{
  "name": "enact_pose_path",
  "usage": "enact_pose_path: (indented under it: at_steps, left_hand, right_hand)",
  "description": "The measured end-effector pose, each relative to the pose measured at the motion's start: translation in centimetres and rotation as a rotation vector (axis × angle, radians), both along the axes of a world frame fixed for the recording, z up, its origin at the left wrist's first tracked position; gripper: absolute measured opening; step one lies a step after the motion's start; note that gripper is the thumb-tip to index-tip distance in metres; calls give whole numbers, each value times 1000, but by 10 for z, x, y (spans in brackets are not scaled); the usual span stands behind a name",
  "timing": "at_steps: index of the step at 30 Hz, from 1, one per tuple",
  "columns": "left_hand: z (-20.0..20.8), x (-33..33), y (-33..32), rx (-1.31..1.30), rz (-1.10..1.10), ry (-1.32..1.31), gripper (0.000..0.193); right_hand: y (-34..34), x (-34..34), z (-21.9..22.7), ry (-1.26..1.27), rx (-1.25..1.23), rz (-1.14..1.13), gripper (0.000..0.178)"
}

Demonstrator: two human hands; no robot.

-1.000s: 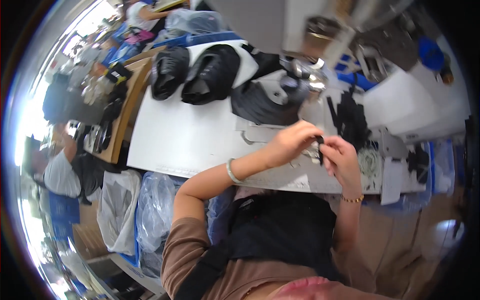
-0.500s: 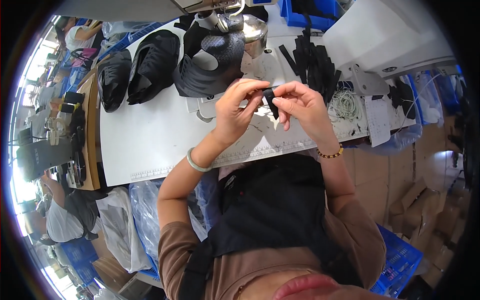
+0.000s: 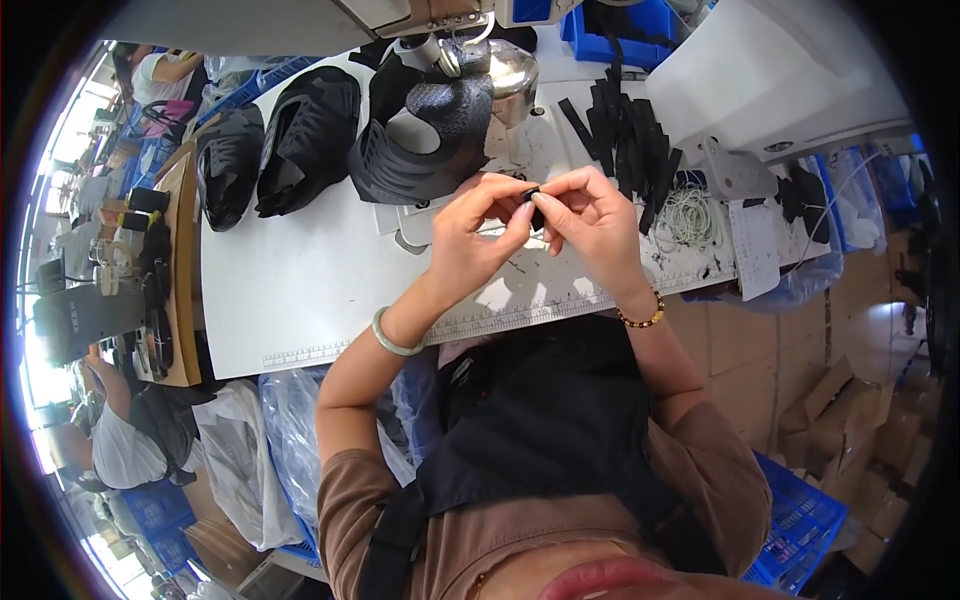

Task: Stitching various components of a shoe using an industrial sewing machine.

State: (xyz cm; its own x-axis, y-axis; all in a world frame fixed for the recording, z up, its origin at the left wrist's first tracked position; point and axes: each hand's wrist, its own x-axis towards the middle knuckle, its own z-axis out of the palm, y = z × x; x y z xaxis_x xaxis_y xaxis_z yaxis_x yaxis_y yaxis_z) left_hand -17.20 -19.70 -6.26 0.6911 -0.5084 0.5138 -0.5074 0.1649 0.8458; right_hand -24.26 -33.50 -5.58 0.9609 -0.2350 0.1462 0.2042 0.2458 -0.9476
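Note:
Between my two hands, over the white table, is a short black fabric strip point(image 3: 531, 194), bent or folded at the fingertips. My left hand point(image 3: 482, 222) pinches one side of it with thumb and forefinger. From the other side my right hand point(image 3: 592, 222) grips it, thumb against the bent fingers, which hide much of the strip. Just beyond my left hand a black and grey shoe upper point(image 3: 425, 165) rests at the sewing machine point(image 3: 440, 52). Two more dark shoe uppers point(image 3: 310, 140) point(image 3: 229, 165) stand side by side to the left.
A pile of black strips point(image 3: 628, 135) and a coil of pale cord point(image 3: 693, 215) lie beyond my right hand. A paper sheet point(image 3: 754, 245) hangs over the table edge. A ruler point(image 3: 500, 322) runs along the front edge. A blue bin point(image 3: 620, 42) stands at the back.
The strip hung down between my hands before; now it is bent up small at my fingertips. Both hands have drawn closer together and sit slightly lower in view.

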Motion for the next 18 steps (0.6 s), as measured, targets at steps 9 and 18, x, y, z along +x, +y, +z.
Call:
enact_pose_path:
  at_steps: [9,18]
  left_hand:
    - [-3,-1,3,35,-5,158,11]
    - [1,-2,5,44,-35,265,6]
  right_hand:
    - [-4,2,2,12,17,81,13]
    - [-10,6,4,21,-273,8,9]
